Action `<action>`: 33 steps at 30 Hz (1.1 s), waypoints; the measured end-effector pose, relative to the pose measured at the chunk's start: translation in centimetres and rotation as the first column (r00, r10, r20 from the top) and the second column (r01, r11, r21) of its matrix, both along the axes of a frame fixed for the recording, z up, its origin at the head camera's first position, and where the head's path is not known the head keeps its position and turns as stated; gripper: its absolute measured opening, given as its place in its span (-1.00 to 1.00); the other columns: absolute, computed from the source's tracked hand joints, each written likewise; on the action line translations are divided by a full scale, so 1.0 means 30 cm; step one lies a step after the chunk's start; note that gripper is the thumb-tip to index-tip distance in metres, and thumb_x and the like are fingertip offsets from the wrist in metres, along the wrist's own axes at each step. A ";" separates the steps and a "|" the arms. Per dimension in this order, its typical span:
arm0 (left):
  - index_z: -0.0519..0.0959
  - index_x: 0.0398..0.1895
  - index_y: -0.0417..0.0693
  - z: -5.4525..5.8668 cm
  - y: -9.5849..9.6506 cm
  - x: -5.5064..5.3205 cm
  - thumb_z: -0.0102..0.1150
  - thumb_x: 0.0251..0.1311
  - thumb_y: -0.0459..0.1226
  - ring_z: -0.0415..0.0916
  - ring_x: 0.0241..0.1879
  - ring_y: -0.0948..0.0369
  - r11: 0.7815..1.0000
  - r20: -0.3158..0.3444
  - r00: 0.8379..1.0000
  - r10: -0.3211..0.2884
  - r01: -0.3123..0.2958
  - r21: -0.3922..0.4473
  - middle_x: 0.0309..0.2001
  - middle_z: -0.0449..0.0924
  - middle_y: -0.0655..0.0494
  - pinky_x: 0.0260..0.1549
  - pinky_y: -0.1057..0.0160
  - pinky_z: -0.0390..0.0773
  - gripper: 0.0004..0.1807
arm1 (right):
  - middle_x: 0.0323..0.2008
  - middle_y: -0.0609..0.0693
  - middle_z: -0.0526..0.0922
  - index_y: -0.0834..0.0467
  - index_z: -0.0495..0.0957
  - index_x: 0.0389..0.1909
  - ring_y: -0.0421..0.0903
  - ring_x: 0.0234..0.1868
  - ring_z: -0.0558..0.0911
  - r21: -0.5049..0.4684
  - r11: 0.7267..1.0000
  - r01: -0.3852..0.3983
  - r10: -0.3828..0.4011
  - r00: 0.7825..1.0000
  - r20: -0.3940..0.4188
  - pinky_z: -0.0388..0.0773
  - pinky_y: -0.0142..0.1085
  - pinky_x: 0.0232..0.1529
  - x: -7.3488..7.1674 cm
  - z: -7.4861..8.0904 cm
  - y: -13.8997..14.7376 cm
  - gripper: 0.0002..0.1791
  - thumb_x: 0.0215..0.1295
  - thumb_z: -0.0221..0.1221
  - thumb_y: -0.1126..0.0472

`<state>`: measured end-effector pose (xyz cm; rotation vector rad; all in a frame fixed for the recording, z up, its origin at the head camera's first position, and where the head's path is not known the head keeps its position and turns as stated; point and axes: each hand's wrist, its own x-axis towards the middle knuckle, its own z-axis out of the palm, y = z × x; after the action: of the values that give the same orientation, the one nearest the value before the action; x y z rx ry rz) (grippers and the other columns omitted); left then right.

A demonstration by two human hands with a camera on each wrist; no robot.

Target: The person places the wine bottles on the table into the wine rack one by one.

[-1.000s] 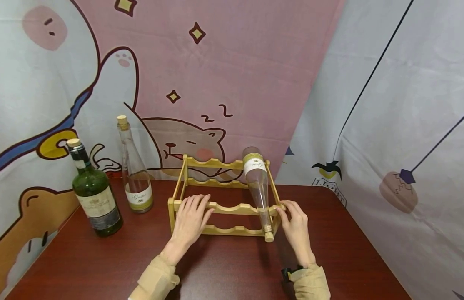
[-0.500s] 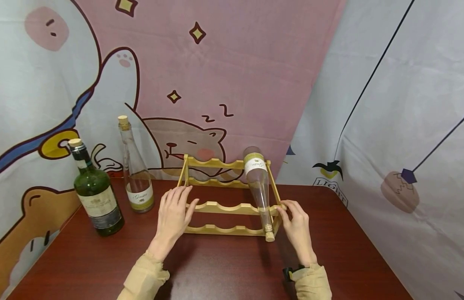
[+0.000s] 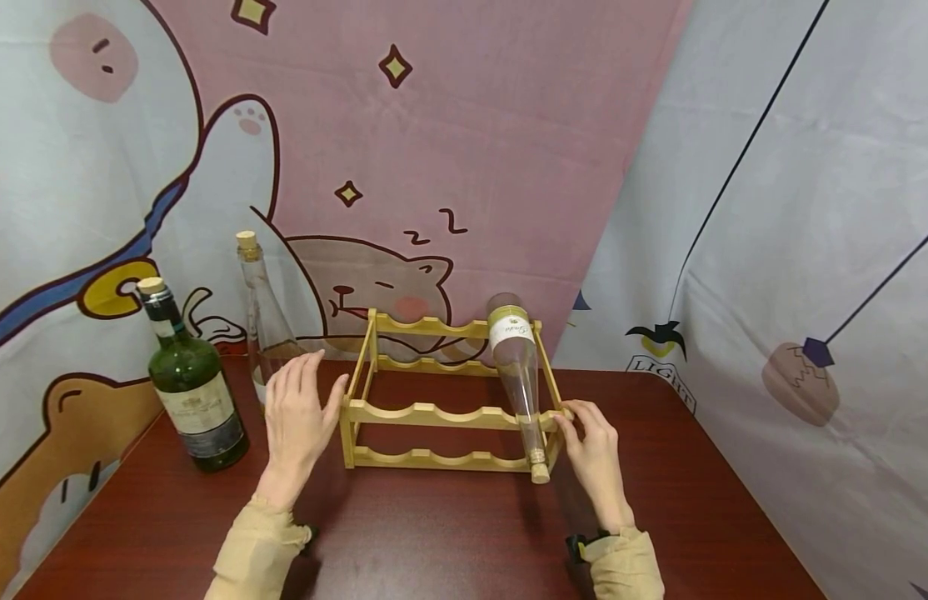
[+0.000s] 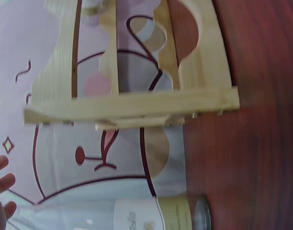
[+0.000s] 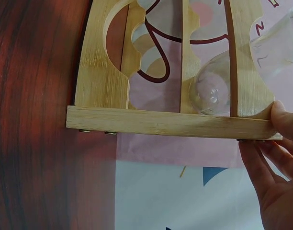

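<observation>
A wooden wine rack [image 3: 426, 413] stands on the table. One clear bottle [image 3: 515, 367] lies across its right end, corked neck toward me and tilted down. My right hand [image 3: 595, 446] pinches the rack's front right corner, thumb and fingers on either side of the wood in the right wrist view. To the left of the rack, my left hand [image 3: 295, 417] is raised with fingers extended, holding nothing. Behind it stands a second clear corked bottle [image 3: 266, 312], its lower part mostly hidden by that hand; its label [image 4: 137, 215] shows in the left wrist view.
At the far left stands a green corked bottle [image 3: 194, 383] with a pale label. A dark red wooden table [image 3: 449, 533] carries everything. Printed cloth [image 3: 464, 150] hangs right behind and along the right side.
My left hand has let go of the rack's front rail and moved left, to in front of the standing clear bottle. My right hand stays on the corner, and the rack has hardly shifted.
</observation>
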<state>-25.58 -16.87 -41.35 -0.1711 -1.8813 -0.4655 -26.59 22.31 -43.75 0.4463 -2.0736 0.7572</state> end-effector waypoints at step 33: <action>0.34 0.23 -0.12 0.043 -0.301 0.038 0.20 0.13 0.01 0.21 0.29 -0.11 0.906 -0.054 0.967 0.250 -0.214 0.366 0.26 0.36 -0.12 0.25 -0.12 0.16 -0.35 | -0.26 0.17 0.66 0.32 0.63 -0.24 0.05 -0.23 0.68 -0.005 1.000 0.002 -0.002 1.000 0.015 0.52 -0.26 -0.26 0.003 -0.003 -0.002 -0.75 0.00 0.35 0.41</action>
<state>-24.45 -25.91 -40.07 0.2673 -1.6603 -0.6126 -26.51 22.25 -43.82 0.4374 -2.0852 0.7661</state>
